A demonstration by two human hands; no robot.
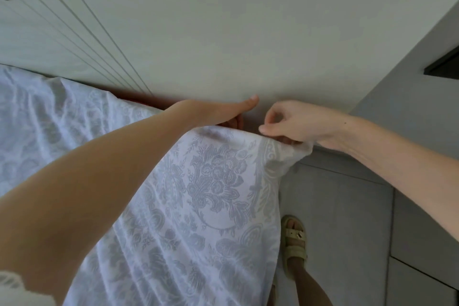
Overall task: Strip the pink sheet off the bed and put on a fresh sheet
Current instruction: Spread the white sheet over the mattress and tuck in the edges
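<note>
Right hand [293,124] is pinching corner of white grey-floral fabric sheet [211,181]; left hand [221,112] is reaching behind its edge, grip hidden.

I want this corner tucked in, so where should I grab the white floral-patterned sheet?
Pinch the white floral-patterned sheet at its bunched corner hem, coming from your right; there it hangs loose off the edge, while elsewhere it lies flat. Your right hand pinches there.

Home bedroom: bed [74,131] against white wall [223,20], grey tiled floor [335,206].
</note>
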